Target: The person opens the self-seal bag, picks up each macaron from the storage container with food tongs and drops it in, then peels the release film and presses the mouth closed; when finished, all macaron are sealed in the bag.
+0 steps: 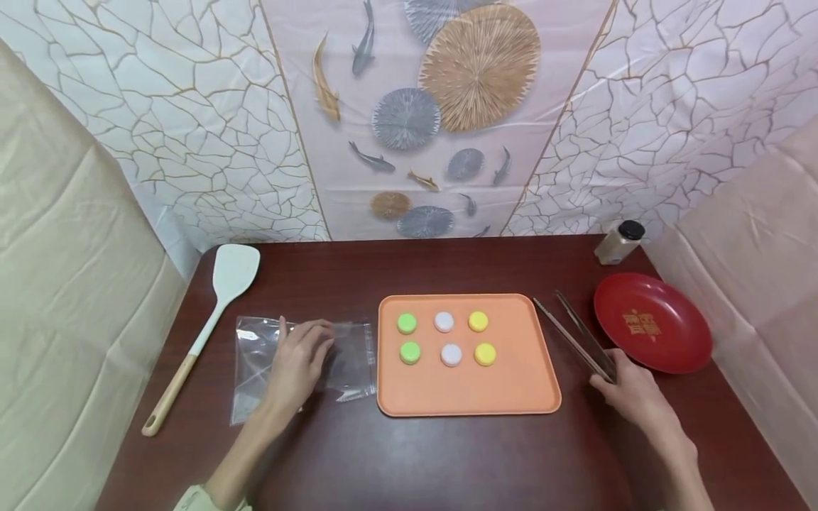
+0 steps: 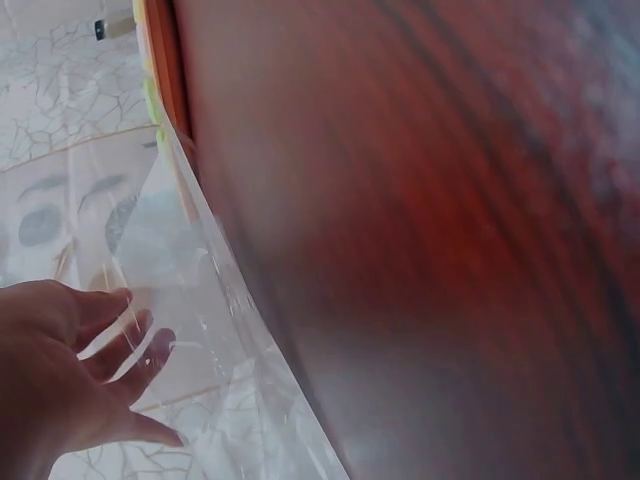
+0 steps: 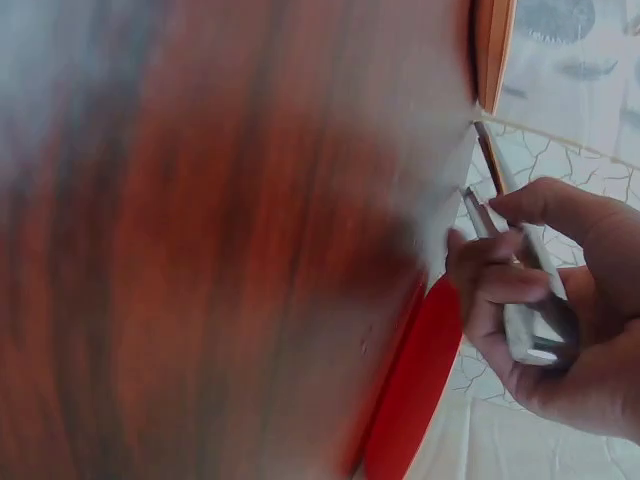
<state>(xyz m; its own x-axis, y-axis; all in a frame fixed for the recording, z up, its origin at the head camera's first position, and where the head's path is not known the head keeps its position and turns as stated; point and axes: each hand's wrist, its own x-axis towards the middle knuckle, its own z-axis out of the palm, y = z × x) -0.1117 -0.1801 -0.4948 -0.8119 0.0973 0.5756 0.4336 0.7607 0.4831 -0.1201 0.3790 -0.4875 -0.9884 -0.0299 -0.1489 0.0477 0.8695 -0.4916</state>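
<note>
My left hand (image 1: 300, 360) is over a clear plastic bag (image 1: 253, 383) that lies flat on the table, left of the tray. Its fingers are spread and loosely bent in the left wrist view, with the film right at the fingertips. Metal tongs (image 1: 578, 341) are gripped in my right hand (image 1: 633, 390), their arms spread apart and pointing away towards the tray's right side. The right wrist view shows fingers and thumb curled round the tongs (image 3: 535, 290). An orange tray (image 1: 473, 397) bears two green macarons (image 1: 410, 353), two pale lavender ones and two yellow ones in two rows.
A red oval plate (image 1: 684, 333) sits beyond the right hand. Behind it stands a small jar (image 1: 617, 245) with a black lid. On the far left lies a white spatula (image 1: 211, 326) with a wooden handle. Patterned cloth (image 1: 243, 142) hangs along the table's back edge.
</note>
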